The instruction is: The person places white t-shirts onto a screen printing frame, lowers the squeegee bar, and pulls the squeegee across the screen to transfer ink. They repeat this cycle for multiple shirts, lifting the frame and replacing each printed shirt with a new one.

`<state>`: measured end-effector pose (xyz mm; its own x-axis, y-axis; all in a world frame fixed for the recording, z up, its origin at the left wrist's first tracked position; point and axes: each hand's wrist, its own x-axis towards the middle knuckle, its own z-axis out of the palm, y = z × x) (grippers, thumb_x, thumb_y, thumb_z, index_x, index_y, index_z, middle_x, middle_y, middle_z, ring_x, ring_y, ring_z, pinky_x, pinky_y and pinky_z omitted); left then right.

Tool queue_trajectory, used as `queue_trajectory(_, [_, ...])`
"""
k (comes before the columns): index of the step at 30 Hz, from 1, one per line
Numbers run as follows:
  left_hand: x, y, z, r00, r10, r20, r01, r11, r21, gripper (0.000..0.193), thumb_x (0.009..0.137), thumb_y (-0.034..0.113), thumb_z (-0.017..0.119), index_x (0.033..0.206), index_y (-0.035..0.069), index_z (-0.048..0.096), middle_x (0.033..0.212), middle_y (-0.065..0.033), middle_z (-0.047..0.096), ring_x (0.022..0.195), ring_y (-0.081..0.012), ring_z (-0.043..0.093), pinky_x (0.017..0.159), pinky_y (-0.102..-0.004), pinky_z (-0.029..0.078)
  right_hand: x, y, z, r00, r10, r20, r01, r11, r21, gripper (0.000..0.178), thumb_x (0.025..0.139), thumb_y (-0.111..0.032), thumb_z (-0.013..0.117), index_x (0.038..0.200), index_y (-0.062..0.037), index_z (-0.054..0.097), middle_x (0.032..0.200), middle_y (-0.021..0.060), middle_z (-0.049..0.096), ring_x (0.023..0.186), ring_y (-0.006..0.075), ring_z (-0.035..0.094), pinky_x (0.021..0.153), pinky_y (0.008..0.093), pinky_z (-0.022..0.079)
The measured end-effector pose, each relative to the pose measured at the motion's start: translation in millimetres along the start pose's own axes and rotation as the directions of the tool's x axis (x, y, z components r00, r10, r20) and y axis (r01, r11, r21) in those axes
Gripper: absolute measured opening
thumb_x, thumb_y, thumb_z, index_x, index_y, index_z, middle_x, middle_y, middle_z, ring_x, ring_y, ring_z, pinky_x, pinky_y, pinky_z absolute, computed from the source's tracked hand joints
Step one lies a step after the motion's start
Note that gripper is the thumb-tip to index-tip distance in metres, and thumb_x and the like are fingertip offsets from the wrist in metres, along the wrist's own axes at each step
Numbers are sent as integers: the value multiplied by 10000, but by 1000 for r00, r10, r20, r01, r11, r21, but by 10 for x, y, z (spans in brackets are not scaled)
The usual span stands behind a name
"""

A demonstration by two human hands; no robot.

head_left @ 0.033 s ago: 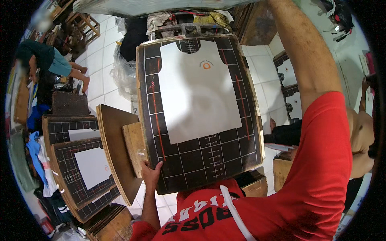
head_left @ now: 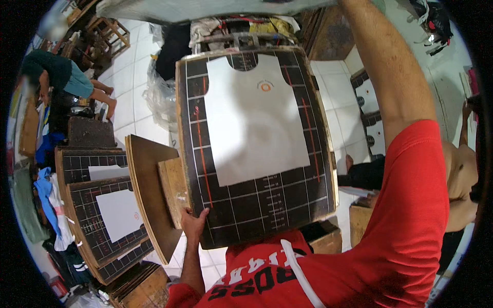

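A black board (head_left: 257, 205) with a white grid and red side lines lies in front of me. Flat on it is a white shirt-body panel (head_left: 257, 133) with a curved neckline and a small orange ring-shaped print (head_left: 265, 87) near the upper right. At the board's near left edge is my left hand (head_left: 194, 225), its thumb against the rim and its fingers partly hidden beside it. My right arm (head_left: 393, 66) reaches up to the far edge of a pale, flat panel (head_left: 215, 11) over the board's far end; the right hand is out of the picture.
To the left stand more gridded boards (head_left: 82, 200) with white panels on them, and a brown board (head_left: 154, 200) tilted on edge. A person (head_left: 67, 77) bends over at far left; another person (head_left: 459, 179) sits at right. A plastic bag (head_left: 162, 97) lies on the tiled floor.
The scene sits very slightly lower in the picture. My left hand stays at the board's edge and my right arm stays raised.
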<state>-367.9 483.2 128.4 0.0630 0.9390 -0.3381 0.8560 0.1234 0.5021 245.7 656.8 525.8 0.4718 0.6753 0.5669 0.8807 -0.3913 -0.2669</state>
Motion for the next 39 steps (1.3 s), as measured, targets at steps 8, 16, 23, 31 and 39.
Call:
queue_trajectory(8, [255, -25, 174, 997, 10, 72, -16, 996, 85, 774, 693, 548, 905, 1123, -17, 596, 1005, -211, 644, 970, -394, 646, 888, -500, 511, -375, -91, -20, 995, 79, -66, -83, 995, -60, 541, 836, -561, 667, 989, -58, 792, 985, 221, 759, 958, 396, 728, 863, 467, 569])
queue_trajectory(16, [1219, 2452, -500, 870, 484, -94, -139, 58, -989, 750, 1022, 597, 548, 1475, 13, 421, 1382, -197, 568, 1351, -332, 540, 1069, -481, 467, -2016, 195, 681, 952, -178, -250, 190, 982, 23, 360, 869, -422, 748, 803, -76, 677, 801, 128, 652, 753, 355, 674, 687, 476, 532])
queue_trajectory(23, [1465, 2281, 184, 875, -144, 462, 483, 176, -858, 606, 1067, 623, 394, 1347, 100, 522, 1103, -123, 652, 896, -304, 632, 769, -480, 540, -3711, 382, 1369, 968, -186, 172, 173, 981, 87, 421, 845, -518, 770, 957, -118, 705, 880, 58, 660, 842, 254, 624, 823, 438, 430])
queue_trajectory(31, [1409, 1763, 736, 706, 576, -412, -571, 807, 150, 677, 864, 423, 812, 1318, -12, 562, 1262, -199, 618, 1198, -362, 569, 1038, -537, 413, -3705, 683, 1913, 882, -83, 463, 40, 994, 103, 184, 849, -174, 772, 993, -108, 679, 953, 82, 707, 973, 322, 659, 849, 467, 449])
queue_trajectory(39, [1487, 1801, 900, 728, 677, -106, -614, 713, 338, 1021, 673, 354, 860, 1542, 70, 405, 1616, -167, 352, 1544, -402, 235, 1249, -630, 120, -2886, 996, 2464, 949, -172, 263, 119, 971, 207, 270, 752, 16, 673, 999, -93, 651, 934, 123, 692, 925, 373, 649, 790, 501, 454])
